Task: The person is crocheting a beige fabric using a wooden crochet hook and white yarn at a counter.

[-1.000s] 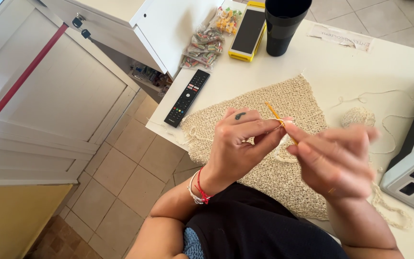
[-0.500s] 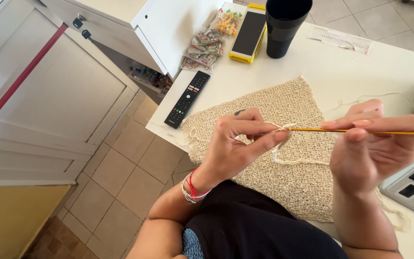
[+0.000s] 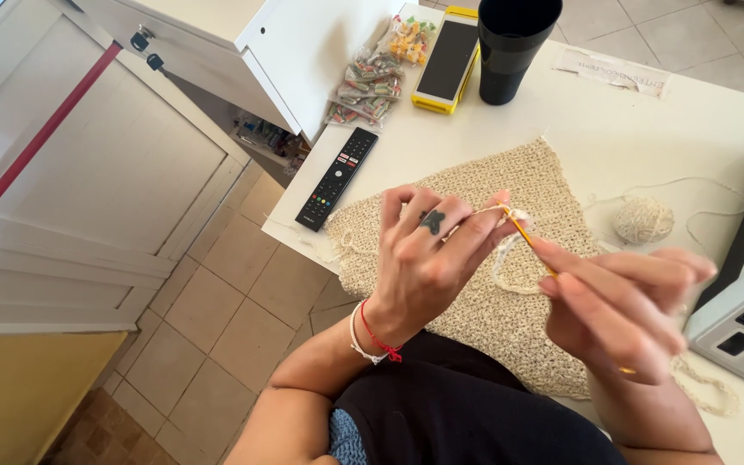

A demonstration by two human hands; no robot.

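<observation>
Nearest the camera, the right hand point(image 3: 626, 314) pinches a yellow crochet hook point(image 3: 527, 238), its tip meeting the cream yarn point(image 3: 505, 258) pinched in the left hand point(image 3: 428, 254). Both hover over the beige crocheted panel point(image 3: 510, 198) on the white table point(image 3: 647, 129). A yarn ball point(image 3: 643, 220) lies right, a black remote point(image 3: 337, 178) left; beyond stand a phone point(image 3: 448, 58) and dark cup point(image 3: 514, 43).

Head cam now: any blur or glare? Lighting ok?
Head view: right hand is motion-smeared, fingertips soft; left hand and hook sharper. Even daylight, soft shadows, no hard glare; white table is bright but keeps detail. Slight wide-angle stretch at the edges.
</observation>
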